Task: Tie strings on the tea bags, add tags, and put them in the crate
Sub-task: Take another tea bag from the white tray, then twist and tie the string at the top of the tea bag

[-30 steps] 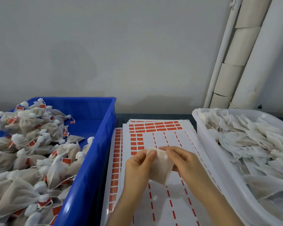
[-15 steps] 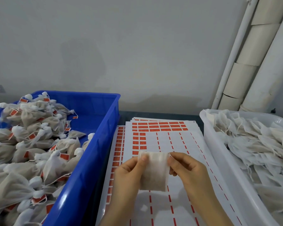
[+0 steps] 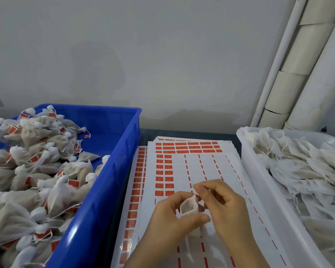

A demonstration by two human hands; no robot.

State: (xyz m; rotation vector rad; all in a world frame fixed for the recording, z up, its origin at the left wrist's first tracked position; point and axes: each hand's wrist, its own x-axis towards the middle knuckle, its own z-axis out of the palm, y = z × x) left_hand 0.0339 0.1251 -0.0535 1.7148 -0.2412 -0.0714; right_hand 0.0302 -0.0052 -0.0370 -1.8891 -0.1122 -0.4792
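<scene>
Tea bag point(image 3: 189, 207) no longer flat: bunched, gripped by left hand point(image 3: 168, 219); right hand point(image 3: 227, 210) pinches its top.

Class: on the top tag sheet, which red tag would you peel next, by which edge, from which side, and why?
Probably the lowest red tag in the two short columns on the top sheet. Lift its near edge, coming from the person's side: the slots below it are bare, so that edge is free and closest to the right hand.
</scene>
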